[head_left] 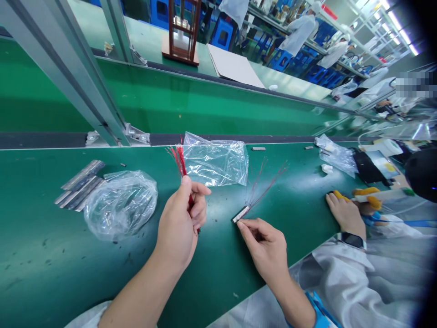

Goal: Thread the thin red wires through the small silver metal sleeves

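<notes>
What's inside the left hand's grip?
The left hand holds a bundle of thin red wires. Their upper ends fan out above it; some red shows within the grip. The hand covers the rest.

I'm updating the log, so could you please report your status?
Left hand grips red wires. Right hand pinches small wired strip. Transparent bag beyond the hands, blocking neither.

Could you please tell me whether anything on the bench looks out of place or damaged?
Only the dark specks on the green tabletop, left of the left hand, stand out, because they mar its otherwise plain surface.
</notes>
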`<state>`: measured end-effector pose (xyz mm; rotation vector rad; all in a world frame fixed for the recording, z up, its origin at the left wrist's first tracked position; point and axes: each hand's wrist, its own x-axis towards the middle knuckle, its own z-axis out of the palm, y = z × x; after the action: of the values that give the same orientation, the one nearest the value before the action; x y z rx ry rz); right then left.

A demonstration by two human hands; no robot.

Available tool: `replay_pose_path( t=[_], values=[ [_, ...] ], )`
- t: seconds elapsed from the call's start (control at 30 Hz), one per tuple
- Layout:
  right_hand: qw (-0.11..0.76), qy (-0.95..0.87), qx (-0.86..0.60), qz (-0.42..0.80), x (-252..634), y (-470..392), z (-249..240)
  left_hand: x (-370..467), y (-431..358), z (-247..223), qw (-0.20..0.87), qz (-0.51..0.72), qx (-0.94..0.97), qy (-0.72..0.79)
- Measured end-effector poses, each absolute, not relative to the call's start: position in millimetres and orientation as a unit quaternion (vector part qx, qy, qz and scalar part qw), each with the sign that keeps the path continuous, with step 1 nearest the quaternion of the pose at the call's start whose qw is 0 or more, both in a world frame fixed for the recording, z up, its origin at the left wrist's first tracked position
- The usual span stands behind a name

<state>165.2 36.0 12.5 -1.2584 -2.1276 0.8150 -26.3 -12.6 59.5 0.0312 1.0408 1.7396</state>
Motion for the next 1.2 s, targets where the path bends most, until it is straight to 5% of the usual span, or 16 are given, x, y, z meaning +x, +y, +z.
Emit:
replay_pose_path(
  t=[0.37, 1.2],
  values=[
    [0.260, -0.740, -0.492, 0.379, 170, 36, 17, -26, -14, 59, 0.528, 0.731, 0.010, 0.432],
    [0.256, -0.771, -0.497, 0.304, 156, 35, 20, -27, -12, 60, 0.524, 0.732, 0.014, 0.435]
  ],
)
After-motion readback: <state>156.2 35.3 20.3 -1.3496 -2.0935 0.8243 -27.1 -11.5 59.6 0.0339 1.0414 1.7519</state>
